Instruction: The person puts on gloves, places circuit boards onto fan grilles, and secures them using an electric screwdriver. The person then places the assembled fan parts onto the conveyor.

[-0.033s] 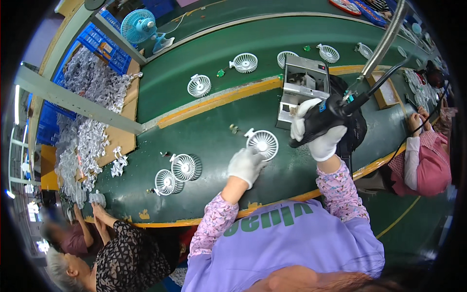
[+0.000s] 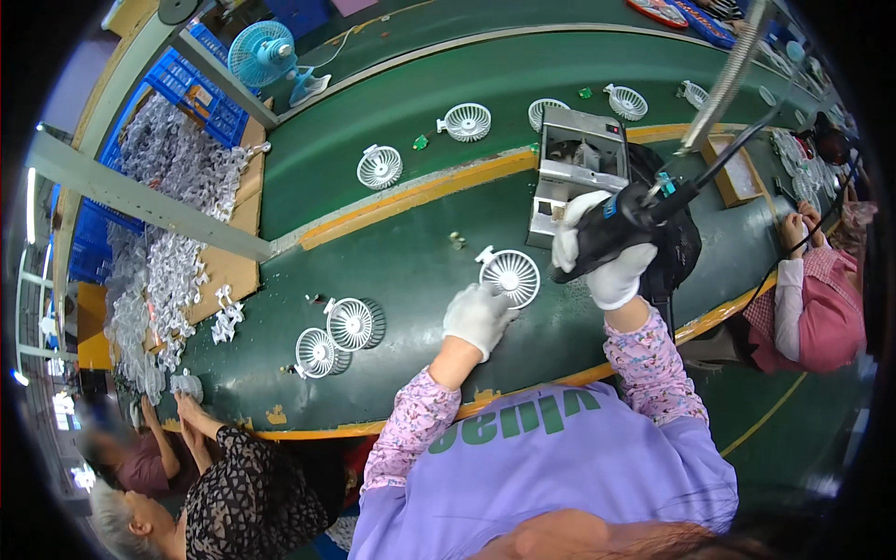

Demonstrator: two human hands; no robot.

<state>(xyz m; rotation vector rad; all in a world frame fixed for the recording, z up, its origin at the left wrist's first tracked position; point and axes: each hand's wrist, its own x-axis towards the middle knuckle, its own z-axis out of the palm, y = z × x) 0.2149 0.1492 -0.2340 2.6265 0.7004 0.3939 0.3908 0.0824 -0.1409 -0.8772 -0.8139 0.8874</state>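
Note:
My left hand (image 2: 479, 318), in a white glove, has its fingers closed at the near rim of a round white slatted fan housing (image 2: 511, 278) lying on the green bench. A small metallic part (image 2: 456, 240) lies just beyond that housing, to its left. In my right hand (image 2: 618, 275), also gloved, is a black electric screwdriver (image 2: 607, 233) with a cable. It is tilted, and its tip is hidden from view. The screwdriver is close beside a metal box-shaped device (image 2: 581, 159), which looks like a screw feeder.
Two more fan housings (image 2: 351, 324) stand left on the bench. Beyond a yellow-edged rail, several housings (image 2: 380, 166) lie on a green belt. Clear plastic parts (image 2: 163, 252) are heaped at left, near a blue fan (image 2: 263, 53). Co-workers (image 2: 247, 485) sit on both sides.
My left hand and the fan housing have shifted slightly right. The small metallic part has also moved a little, right and away from me. The screwdriver has shifted slightly left.

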